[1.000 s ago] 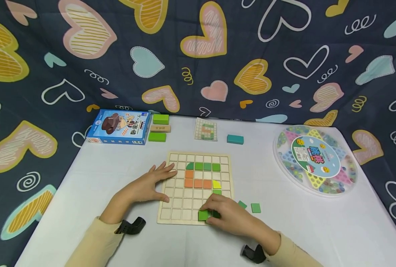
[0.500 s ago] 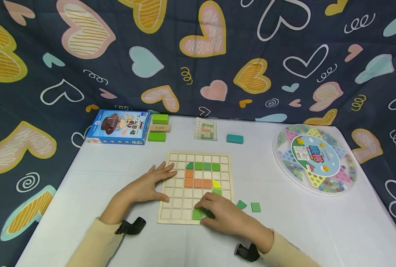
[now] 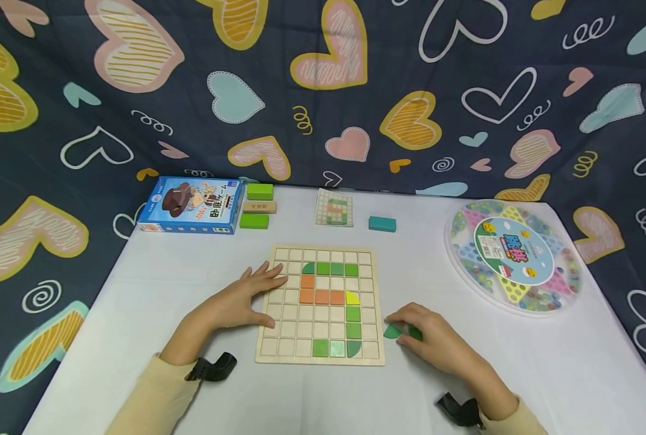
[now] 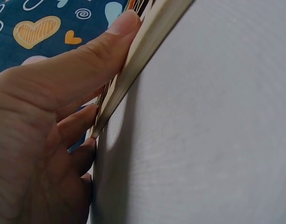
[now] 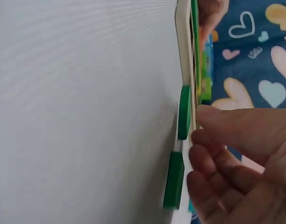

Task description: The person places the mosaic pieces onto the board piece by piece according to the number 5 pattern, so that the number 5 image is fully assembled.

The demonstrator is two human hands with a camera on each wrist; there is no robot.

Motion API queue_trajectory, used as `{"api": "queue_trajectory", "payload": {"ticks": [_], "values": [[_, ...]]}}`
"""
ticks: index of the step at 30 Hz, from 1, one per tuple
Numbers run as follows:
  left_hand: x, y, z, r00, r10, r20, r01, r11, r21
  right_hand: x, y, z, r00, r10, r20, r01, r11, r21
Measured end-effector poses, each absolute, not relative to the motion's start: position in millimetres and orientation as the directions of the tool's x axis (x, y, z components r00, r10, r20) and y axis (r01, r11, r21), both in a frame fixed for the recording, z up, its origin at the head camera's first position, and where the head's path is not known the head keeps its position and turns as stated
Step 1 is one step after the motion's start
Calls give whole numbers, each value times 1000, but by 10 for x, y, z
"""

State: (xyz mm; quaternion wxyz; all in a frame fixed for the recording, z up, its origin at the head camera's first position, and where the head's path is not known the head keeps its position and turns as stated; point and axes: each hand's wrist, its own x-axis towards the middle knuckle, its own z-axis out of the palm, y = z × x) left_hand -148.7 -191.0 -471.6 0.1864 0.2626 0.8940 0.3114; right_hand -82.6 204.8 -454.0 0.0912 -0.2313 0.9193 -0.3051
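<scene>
A wooden grid board lies on the table with green, orange and yellow tiles in some of its squares. My left hand rests on the board's left edge, fingers spread. In the left wrist view its thumb lies along the edge of the board. To the right of the board, my right hand is over two loose green tiles. One is a rounded green tile; the other, a green square tile, is partly hidden under the fingers. The right wrist view shows bent fingers beside both tiles, apparently gripping neither.
Behind the board stand a small pattern card and a teal block. At back left are a blue game box, green blocks and a wooden block. A round clear case of marbles lies at right.
My right hand has left the board's bottom row and moved right to the loose tiles. A green square, a pale green square and a rounded green tile now show in that row.
</scene>
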Motion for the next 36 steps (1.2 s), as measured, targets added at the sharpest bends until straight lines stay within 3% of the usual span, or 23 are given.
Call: {"api": "queue_trajectory", "payload": {"ticks": [5,14,23,28,36], "values": [[-1494,-1908,-4709,-790,592,-161,366,665,651,-872,2033,-4586,-847,-530,-26,-422,702,-573],[-1500,-1907,-4681,-793,586,-166,364,675,642,-825,1865,-4468,-872,-487,53,-447,746,-493],[-1490,-1918,-4695,-789,590,-169,361,668,650,-827,1196,-4409,-747,-662,67,-587,608,-534],[-1483,-1922,-4702,-789,591,-170,360,667,652,-863,843,-4444,-676,-735,50,-655,568,-498],[-1477,-1931,-4704,-790,590,-167,364,671,646,-911,601,-4499,-627,-779,19,-726,575,-378]]}}
